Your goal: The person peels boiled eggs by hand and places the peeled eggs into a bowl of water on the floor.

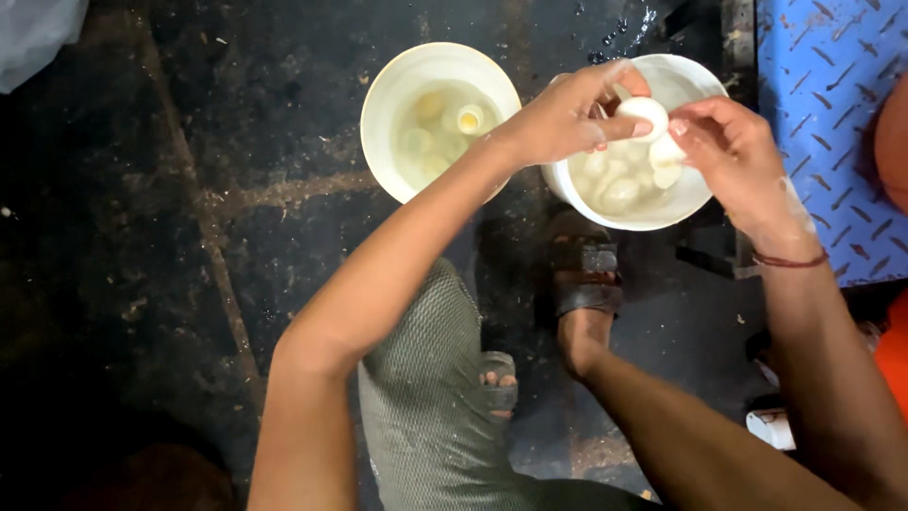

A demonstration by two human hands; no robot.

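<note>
1. Held between both hands: a white peeled egg [642, 115], directly over the right-hand white bucket [695, 203].
2. Left hand [558, 118] reaching in from the left, fingers curled around the egg's top and near side; grip narrow, closed on the egg.
3. Right hand [733, 156] coming from the right, fingertips pinched at the egg's lower right edge, touching it; whether on shell or bare white, cannot tell.
4. Egg's long axis running roughly left to right, between the two grips, thumb side of each hand facing the other.
5. Below the egg: more pale eggs [619, 189] lying in cloudy water inside the same bucket.
6. Second white bucket [397, 85] just beside it to the left, with a few eggs sunk in water; nearer the left forearm than the right.
7. Both buckets standing on dark wet floor [189, 237]; a sandalled foot [586, 284] just below the right-hand bucket; blue patterned metal plate [832, 114] at the far right.
</note>
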